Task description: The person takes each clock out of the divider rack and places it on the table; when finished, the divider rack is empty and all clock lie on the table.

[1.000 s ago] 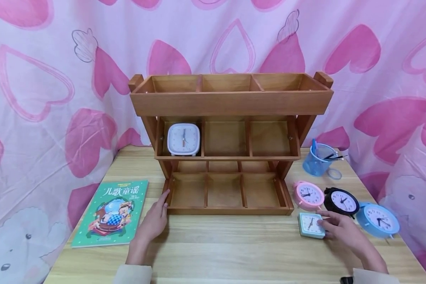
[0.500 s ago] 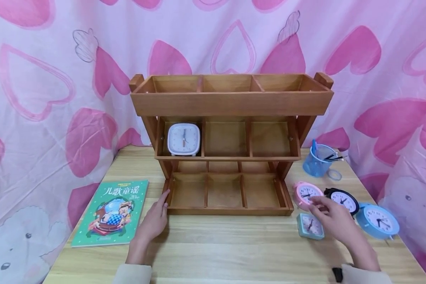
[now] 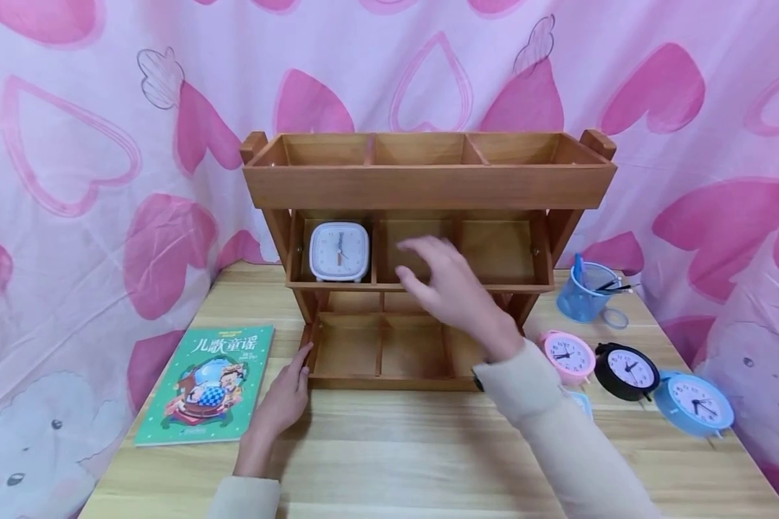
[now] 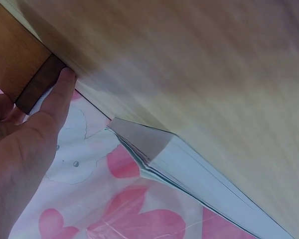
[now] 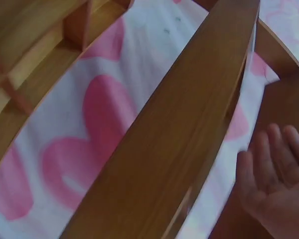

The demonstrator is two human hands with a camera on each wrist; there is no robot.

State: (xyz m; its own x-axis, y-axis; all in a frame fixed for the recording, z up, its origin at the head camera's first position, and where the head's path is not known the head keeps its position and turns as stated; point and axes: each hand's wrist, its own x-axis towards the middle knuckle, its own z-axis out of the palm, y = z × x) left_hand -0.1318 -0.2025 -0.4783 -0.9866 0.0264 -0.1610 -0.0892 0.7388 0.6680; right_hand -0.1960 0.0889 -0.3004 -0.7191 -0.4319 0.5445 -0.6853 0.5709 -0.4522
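Note:
My left hand (image 3: 282, 404) lies against the left end of the brown wooden shelf (image 3: 428, 187), its fingers touching the lowest tier. The left wrist view shows that same hand (image 4: 32, 144) with an outstretched finger on the wood. Nothing is in my right hand (image 3: 451, 288), which hovers before the middle tier with fingers loosely spread. A white square alarm clock (image 3: 340, 251) stands in that tier's left compartment. On the table at right are a pink alarm clock (image 3: 569, 356), a black one and a blue one. My right sleeve mostly hides a mint-green clock (image 3: 582, 402).
A green children's book (image 3: 204, 386) lies flat at the left of the table (image 3: 389, 461). Behind the pink clock stands a blue mesh pen holder (image 3: 584, 294), with a small ring (image 3: 615, 318) beside it. A pink heart-patterned curtain (image 3: 376, 65) hangs behind the shelf.
My right hand left the mint-green clock, passed over the pink clock and moved left and up to the shelf's middle tier. The left hand stays in place against the shelf.

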